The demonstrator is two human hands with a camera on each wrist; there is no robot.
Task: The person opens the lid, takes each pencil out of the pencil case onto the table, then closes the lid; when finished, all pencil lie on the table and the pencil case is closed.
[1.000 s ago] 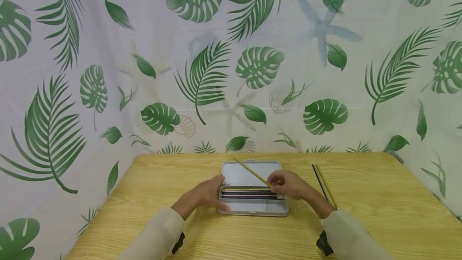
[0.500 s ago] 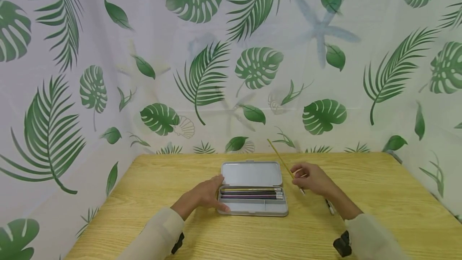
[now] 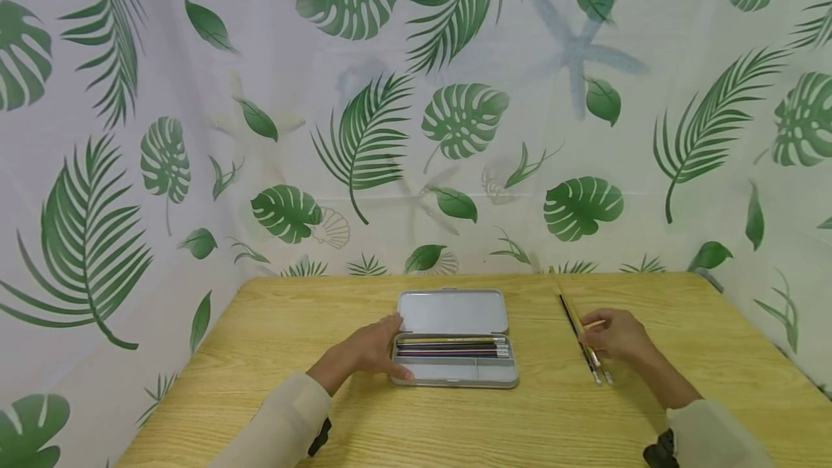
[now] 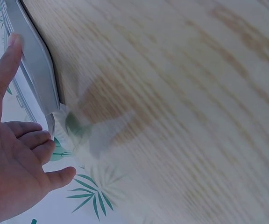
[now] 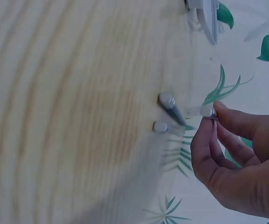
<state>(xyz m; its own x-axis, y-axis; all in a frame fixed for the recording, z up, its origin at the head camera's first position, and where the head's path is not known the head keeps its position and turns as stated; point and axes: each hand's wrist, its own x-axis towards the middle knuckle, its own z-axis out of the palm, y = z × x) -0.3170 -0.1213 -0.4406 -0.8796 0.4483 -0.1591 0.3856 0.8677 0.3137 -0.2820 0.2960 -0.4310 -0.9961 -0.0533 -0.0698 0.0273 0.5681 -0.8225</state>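
Observation:
At the left end of the opened grey pencil case (image 3: 451, 383), my left hand (image 3: 367, 349) holds the case, thumb at its front corner and fingers toward the hinge. The left wrist view shows that thumb against the case wall (image 4: 38, 60). Several pencils (image 3: 448, 347) lie side by side in the case's rear compartment. To the right, my right hand (image 3: 617, 336) pinches a yellow pencil (image 3: 559, 286) between thumb and fingertips, over two pencils lying on the table. In the right wrist view its white end (image 5: 208, 111) shows at the fingertips, beside a dark pencil (image 5: 174, 112) and another white pencil end (image 5: 160, 127).
The case's lid (image 3: 451, 311) lies back behind its tray, and the front compartment has a small divider. A wooden table (image 3: 468, 428) extends around everything, with a leaf-patterned cloth (image 3: 416, 230) hanging along its back and sides.
My right hand has carried the yellow pencil out from over the case, rightward to the two pencils on the table. My left hand has stayed at the case.

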